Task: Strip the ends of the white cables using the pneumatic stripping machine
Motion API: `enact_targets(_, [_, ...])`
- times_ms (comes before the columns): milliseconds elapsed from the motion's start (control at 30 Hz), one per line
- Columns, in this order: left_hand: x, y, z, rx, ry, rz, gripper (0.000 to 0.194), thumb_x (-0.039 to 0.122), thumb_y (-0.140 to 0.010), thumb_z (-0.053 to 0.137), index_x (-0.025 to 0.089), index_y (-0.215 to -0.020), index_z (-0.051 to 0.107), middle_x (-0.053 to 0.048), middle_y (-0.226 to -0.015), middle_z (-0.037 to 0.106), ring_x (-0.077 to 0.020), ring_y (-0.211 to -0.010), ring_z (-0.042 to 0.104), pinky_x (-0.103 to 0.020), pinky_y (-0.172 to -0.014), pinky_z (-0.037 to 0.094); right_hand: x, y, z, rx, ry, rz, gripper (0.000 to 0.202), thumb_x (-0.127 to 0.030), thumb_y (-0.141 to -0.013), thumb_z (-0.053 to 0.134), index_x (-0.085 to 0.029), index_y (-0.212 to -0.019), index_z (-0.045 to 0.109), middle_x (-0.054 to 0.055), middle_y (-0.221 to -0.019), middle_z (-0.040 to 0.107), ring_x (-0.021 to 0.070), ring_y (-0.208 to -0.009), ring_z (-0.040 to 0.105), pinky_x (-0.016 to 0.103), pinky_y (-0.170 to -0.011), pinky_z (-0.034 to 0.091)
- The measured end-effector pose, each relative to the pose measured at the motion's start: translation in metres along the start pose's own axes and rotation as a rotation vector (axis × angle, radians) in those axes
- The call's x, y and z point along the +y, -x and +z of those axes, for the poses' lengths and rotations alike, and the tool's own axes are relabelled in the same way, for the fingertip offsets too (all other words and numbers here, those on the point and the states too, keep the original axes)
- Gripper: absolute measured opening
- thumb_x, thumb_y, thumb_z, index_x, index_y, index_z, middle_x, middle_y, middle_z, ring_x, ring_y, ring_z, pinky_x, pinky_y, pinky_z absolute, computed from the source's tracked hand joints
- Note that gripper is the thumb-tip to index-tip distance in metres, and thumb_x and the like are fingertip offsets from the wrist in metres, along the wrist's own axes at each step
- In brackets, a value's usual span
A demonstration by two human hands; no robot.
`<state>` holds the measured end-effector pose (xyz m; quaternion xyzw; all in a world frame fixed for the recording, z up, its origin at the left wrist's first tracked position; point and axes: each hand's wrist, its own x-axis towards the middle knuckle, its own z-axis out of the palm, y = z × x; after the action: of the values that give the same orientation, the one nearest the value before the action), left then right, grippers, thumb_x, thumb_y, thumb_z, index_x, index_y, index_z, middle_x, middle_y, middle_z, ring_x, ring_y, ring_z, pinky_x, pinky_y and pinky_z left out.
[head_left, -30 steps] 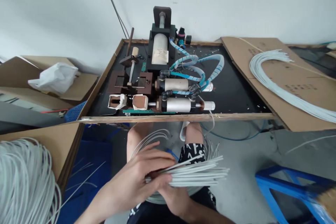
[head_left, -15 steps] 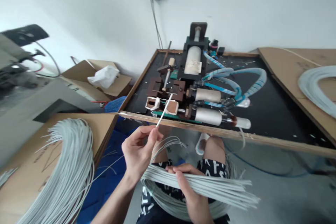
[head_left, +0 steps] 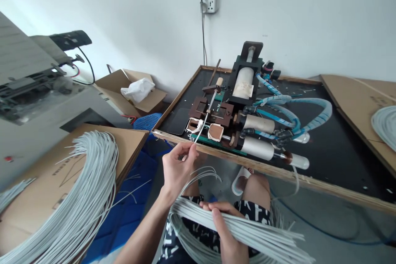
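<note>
Between thumb and fingers, my left hand [head_left: 180, 164] pinches a thin white wire [head_left: 200, 131] near the front edge of the black bench. The wire's far end reaches between the two small pads of the pneumatic machine [head_left: 212, 111], up to the metal rod. Over my lap, my right hand [head_left: 227, 225] is wrapped round a thick bundle of pale grey wires [head_left: 262, 231], thumb on top. The bundle's cut ends point to the right, and its other part loops below my hand.
A large curved wire bundle [head_left: 89, 185] lies on cardboard [head_left: 130, 136] at the left. Behind stand an open box [head_left: 116, 84] and a grey machine [head_left: 34, 66]. Blue-striped hoses [head_left: 324, 111] arch over the bench, and a wire coil [head_left: 386, 121] lies at the right.
The view has shifted, so the bench sits lower and further right. My left hand has brought the wire's end further into the machine, between the pads. My right hand still holds the bundle.
</note>
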<state>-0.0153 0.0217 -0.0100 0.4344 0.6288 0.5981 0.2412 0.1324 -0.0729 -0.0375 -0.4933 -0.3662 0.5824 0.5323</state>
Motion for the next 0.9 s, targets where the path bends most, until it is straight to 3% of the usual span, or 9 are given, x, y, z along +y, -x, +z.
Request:
enact_targets(333, [-0.007,0.000,0.001,0.006,0.038,-0.016,0.016,0.029,-0.086,0.069,0.016,-0.076,0.071,0.000,-0.061,0.070,-0.0143,-0.058,0.067,-0.022,-0.060,0.054,0.002,-0.001,0.002,0.006,-0.038,-0.009,0.026,-0.051,-0.082,0.081,-0.025,-0.078,0.080,0.002,-0.081,0.082,0.0228,-0.082,0.079,0.027,-0.082,0.062])
enact_targets(600, [-0.013,-0.005,-0.005,-0.009,-0.044,0.116,0.016,0.028,-0.093,0.062,0.016,-0.089,0.073,0.002,-0.063,0.069,-0.0117,-0.056,0.063,-0.021,-0.058,0.051,0.005,-0.001,-0.001,-0.009,-0.062,-0.029,0.019,-0.045,-0.085,0.080,-0.027,-0.082,0.081,0.001,-0.083,0.081,0.0214,-0.083,0.078,0.028,-0.084,0.062])
enact_targets(700, [-0.015,0.004,-0.017,0.118,-0.112,0.236,0.012,0.021,-0.092,0.064,0.016,-0.092,0.075,0.001,-0.067,0.070,-0.0097,-0.053,0.060,-0.019,-0.051,0.046,0.005,-0.001,-0.002,-0.036,-0.069,-0.031,0.016,-0.041,-0.087,0.078,-0.026,-0.084,0.081,0.001,-0.083,0.080,0.0234,-0.087,0.079,0.029,-0.086,0.061])
enact_targets(767, [-0.014,0.014,-0.026,0.219,-0.107,0.387,0.009,0.014,-0.089,0.066,0.016,-0.091,0.075,0.002,-0.069,0.070,-0.0079,-0.050,0.056,-0.018,-0.047,0.042,0.004,-0.002,-0.002,-0.063,-0.057,-0.030,0.015,-0.039,-0.090,0.075,-0.025,-0.085,0.080,0.002,-0.083,0.080,0.0247,-0.090,0.079,0.031,-0.088,0.061])
enact_targets(833, [-0.010,0.023,-0.033,0.129,-0.061,0.541,0.012,0.009,-0.088,0.065,0.017,-0.091,0.074,0.003,-0.067,0.068,-0.0064,-0.045,0.052,-0.018,-0.044,0.040,0.002,-0.003,-0.002,-0.079,-0.032,-0.041,0.014,-0.036,-0.092,0.073,-0.025,-0.086,0.080,0.002,-0.085,0.080,0.0240,-0.090,0.078,0.031,-0.089,0.059])
enact_targets(900, [-0.004,0.026,-0.035,-0.205,-0.056,0.637,0.014,0.008,-0.090,0.063,0.017,-0.096,0.073,0.001,-0.072,0.071,-0.0089,-0.052,0.059,-0.020,-0.051,0.047,0.000,-0.005,-0.002,-0.098,0.022,-0.078,0.014,-0.033,-0.093,0.071,-0.025,-0.086,0.079,0.001,-0.085,0.080,0.0205,-0.087,0.077,0.027,-0.086,0.058])
